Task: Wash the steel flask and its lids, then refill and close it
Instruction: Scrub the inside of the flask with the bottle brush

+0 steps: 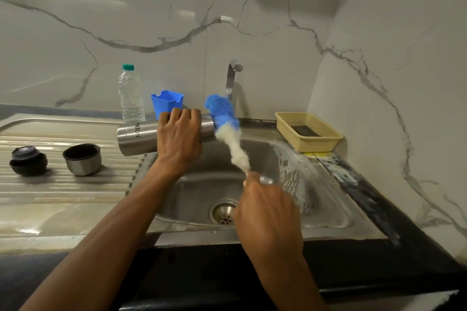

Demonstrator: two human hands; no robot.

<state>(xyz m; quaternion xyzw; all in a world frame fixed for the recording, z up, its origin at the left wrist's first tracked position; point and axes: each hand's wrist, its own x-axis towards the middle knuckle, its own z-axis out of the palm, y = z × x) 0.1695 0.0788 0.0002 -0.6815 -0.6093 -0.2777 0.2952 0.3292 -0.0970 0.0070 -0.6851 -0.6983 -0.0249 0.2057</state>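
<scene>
Here, left hand (178, 137) gripping steel flask (136, 139) sideways, right hand (267, 212) clutching brush (228, 131) at its mouth

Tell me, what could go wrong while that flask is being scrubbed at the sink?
The left hand alone grips the steel flask, held sideways at the edge of the sink; if wet, it might slip and bang into the basin. The brush in the right hand is blurred with motion at the flask's mouth, so it may flick water around. The cup lid stands open side up on the drainboard and could catch splashes.
</scene>
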